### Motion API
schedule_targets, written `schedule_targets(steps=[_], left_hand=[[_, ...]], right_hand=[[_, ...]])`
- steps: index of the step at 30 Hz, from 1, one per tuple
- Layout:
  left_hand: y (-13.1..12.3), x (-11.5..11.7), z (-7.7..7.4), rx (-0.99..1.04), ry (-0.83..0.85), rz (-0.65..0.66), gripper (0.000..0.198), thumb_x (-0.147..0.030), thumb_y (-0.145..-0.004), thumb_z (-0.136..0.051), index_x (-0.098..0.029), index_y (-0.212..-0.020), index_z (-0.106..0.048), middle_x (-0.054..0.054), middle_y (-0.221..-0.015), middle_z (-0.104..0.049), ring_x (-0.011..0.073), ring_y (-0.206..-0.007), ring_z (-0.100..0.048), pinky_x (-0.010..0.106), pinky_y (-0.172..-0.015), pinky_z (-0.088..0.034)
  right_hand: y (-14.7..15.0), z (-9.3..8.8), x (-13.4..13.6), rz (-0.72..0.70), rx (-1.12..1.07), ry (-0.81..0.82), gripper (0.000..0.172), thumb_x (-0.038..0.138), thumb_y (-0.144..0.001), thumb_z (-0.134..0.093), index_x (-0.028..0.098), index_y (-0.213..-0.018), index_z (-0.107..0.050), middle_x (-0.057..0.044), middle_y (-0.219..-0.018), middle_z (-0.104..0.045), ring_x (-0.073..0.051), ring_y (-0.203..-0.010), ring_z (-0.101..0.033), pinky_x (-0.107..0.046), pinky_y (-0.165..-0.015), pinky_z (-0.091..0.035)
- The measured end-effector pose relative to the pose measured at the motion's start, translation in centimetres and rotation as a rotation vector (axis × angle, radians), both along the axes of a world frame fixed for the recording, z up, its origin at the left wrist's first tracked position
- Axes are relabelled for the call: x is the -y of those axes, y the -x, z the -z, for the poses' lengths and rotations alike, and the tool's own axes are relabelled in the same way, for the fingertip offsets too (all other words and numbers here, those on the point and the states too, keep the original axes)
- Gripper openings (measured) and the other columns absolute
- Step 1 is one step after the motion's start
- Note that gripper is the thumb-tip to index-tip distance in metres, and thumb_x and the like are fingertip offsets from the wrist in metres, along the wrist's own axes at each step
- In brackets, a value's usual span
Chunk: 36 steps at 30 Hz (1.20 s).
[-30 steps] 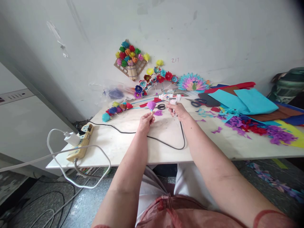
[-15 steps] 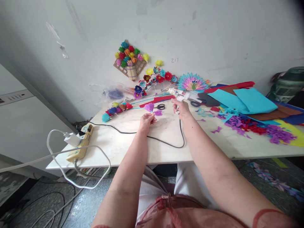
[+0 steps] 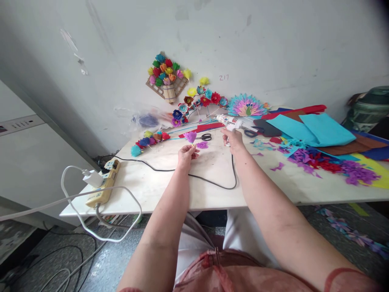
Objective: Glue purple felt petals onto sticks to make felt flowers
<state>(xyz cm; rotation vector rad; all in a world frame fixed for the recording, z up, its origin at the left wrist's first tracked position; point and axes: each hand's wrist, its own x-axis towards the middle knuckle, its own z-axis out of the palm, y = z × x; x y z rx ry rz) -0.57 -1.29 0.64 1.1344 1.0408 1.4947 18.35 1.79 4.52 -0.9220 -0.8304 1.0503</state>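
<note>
My left hand (image 3: 186, 155) pinches a small purple paper flower (image 3: 191, 136) by its stem, holding it upright over the white table (image 3: 158, 184). A loose purple paper piece (image 3: 202, 144) lies just to the right of it. My right hand (image 3: 232, 140) grips a white glue gun (image 3: 229, 122), whose nozzle points left, away from the flower. The gun's black cord (image 3: 212, 182) loops across the table towards the power strip (image 3: 105, 182).
Black scissors (image 3: 206, 137) lie behind the flower, and another pair (image 3: 251, 132) sits to the right. Finished paper flowers (image 3: 148, 140) lie in a row at the left; more flowers (image 3: 165, 71) lean on the wall. Felt sheets (image 3: 316, 129) and cut scraps (image 3: 331, 164) cover the right side.
My right hand has drawn the glue gun back and to the right, away from the flower. My left hand has lowered the flower slightly.
</note>
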Motion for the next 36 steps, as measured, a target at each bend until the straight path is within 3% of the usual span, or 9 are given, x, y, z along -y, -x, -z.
schedule_targets(steps=[8,13,20,27,31,36], left_hand=[[0.1,0.2,-0.2,0.012,0.013,-0.032,0.038,-0.046,-0.056,-0.072,-0.014,-0.074,-0.061,0.003,-0.061,-0.062,0.0076,-0.045,-0.052,0.021,-0.047,-0.035],[0.2,0.0,0.0,0.010,0.016,-0.019,0.038,-0.045,-0.057,-0.071,-0.014,-0.075,-0.063,0.003,-0.062,-0.063,0.0084,-0.048,-0.053,0.021,-0.048,-0.034],[0.0,0.0,-0.1,-0.007,-0.009,-0.056,0.039,-0.047,-0.059,-0.070,-0.015,-0.081,-0.065,0.005,-0.071,-0.065,0.0130,-0.067,-0.060,0.023,-0.060,-0.040],[0.1,-0.2,-0.1,-0.056,-0.164,-0.143,0.028,-0.040,-0.064,-0.068,-0.017,-0.080,-0.068,0.005,-0.084,-0.068,0.0159,-0.086,-0.057,0.025,-0.071,-0.040],[0.1,0.0,-0.4,-0.077,-0.166,-0.181,0.024,-0.039,-0.065,-0.066,-0.017,-0.076,-0.068,0.004,-0.082,-0.068,0.0132,-0.075,-0.055,0.023,-0.063,-0.039],[0.0,0.2,-0.4,-0.105,-0.146,-0.147,0.026,-0.041,-0.067,-0.063,-0.017,-0.075,-0.067,0.003,-0.073,-0.065,0.0068,-0.051,-0.042,0.021,-0.047,-0.032]], right_hand=[[0.0,-0.1,1.2,-0.380,0.236,-0.098,0.030,0.037,-0.056,-0.073,0.013,-0.061,-0.055,0.003,-0.044,-0.050,-0.005,-0.030,-0.037,-0.020,-0.028,-0.023],[-0.1,-0.3,1.7,-0.544,0.331,-0.130,0.031,0.037,-0.057,-0.073,0.013,-0.058,-0.054,0.002,-0.046,-0.051,-0.005,-0.032,-0.039,-0.020,-0.029,-0.025],[-0.5,-0.3,1.9,-0.624,0.384,-0.127,0.029,0.035,-0.057,-0.073,0.013,-0.061,-0.055,0.002,-0.046,-0.051,-0.005,-0.032,-0.037,-0.020,-0.030,-0.025],[-1.0,0.1,1.9,-0.714,0.440,-0.104,0.027,0.035,-0.057,-0.071,0.011,-0.061,-0.059,0.001,-0.044,-0.052,-0.004,-0.031,-0.036,-0.019,-0.031,-0.024],[-1.2,0.2,2.0,-0.727,0.461,-0.105,0.026,0.034,-0.059,-0.070,0.010,-0.062,-0.060,0.001,-0.044,-0.053,-0.005,-0.031,-0.037,-0.019,-0.032,-0.025],[-1.3,0.2,1.9,-0.758,0.458,-0.105,0.025,0.033,-0.059,-0.069,0.010,-0.061,-0.060,0.001,-0.046,-0.053,-0.004,-0.031,-0.037,-0.019,-0.032,-0.026]])
